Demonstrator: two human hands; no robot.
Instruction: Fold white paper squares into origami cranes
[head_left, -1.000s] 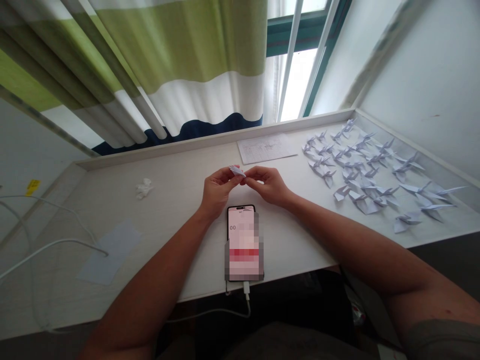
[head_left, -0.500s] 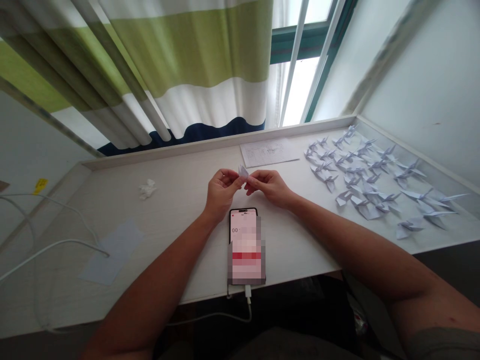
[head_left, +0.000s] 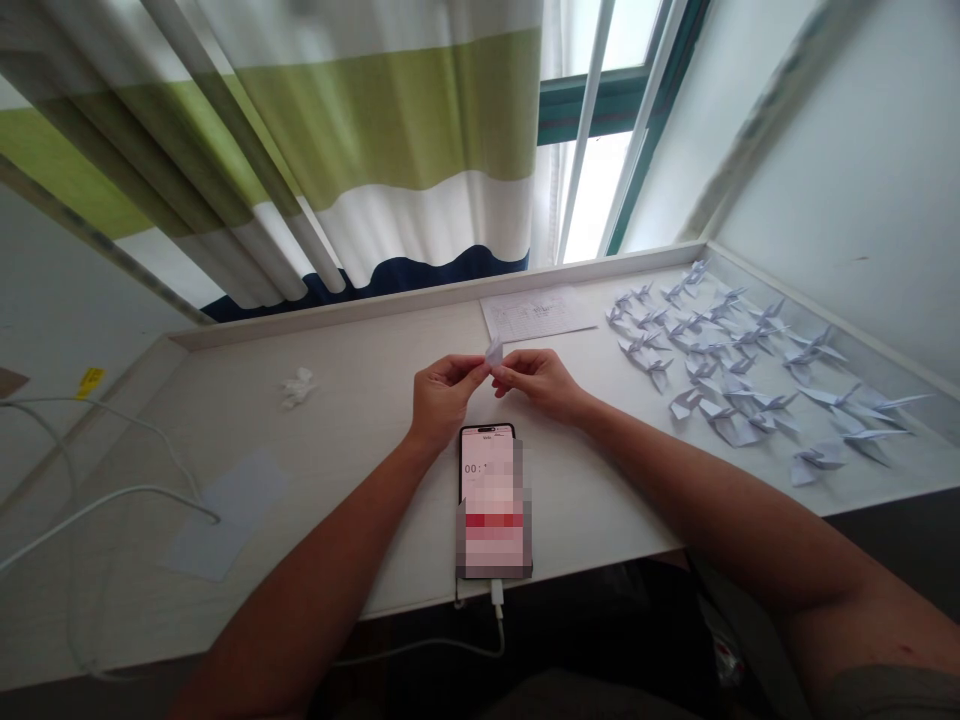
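Observation:
A small folded piece of white paper (head_left: 493, 351) points upward between my two hands, over the middle of the white desk (head_left: 360, 345). My left hand (head_left: 448, 392) pinches its lower left side with thumb and fingers. From the right, my right hand (head_left: 541, 382) pinches the lower edge, its thumb close to the left thumb. The fingertips hide the bottom of the paper. Just below the hands lies a phone (head_left: 491, 450) with a lit, partly blurred screen.
Several folded paper cranes (head_left: 739, 365) cover the desk's right side. A printed sheet (head_left: 536, 313) lies behind my hands. On the left are a crumpled tissue (head_left: 298, 388), a flat paper sheet (head_left: 225, 515) and white cables (head_left: 112, 492). A charging cable (head_left: 497, 600) runs from the phone.
The folded paper has turned a little and stands slightly more to the right between my fingertips. Both hands keep their pinch. The whole view has tipped slightly upward.

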